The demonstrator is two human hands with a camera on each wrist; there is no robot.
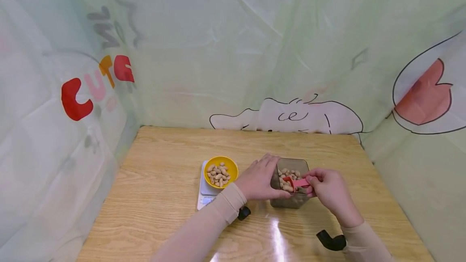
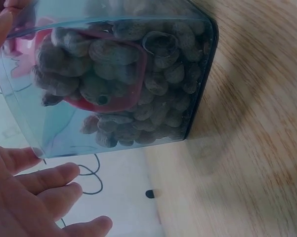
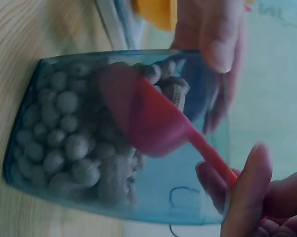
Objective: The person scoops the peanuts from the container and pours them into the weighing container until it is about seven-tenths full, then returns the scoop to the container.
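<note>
A transparent grey plastic container [image 1: 289,202] stands on the table, partly filled with unshelled peanuts [image 2: 160,106]. My left hand [image 1: 256,179] holds it by the rim, thumb along the near side and the other fingers spread at the left. With thumb and fingers, my right hand [image 1: 329,191] pinches the handle of a red scoop [image 3: 160,123]. The scoop's head is inside the container among the peanuts; through the wall in the left wrist view, several peanuts lie in front of or within it. Left of the hands, a yellow bowl [image 1: 220,159] of peanuts sits on a white scale [image 1: 201,203].
The wooden table [image 1: 160,173] reaches back to a printed curtain [image 1: 204,72], which also hangs along both sides. Black curved pieces, one near each wrist, show beside the left sleeve [image 1: 233,201] and the right sleeve [image 1: 360,235].
</note>
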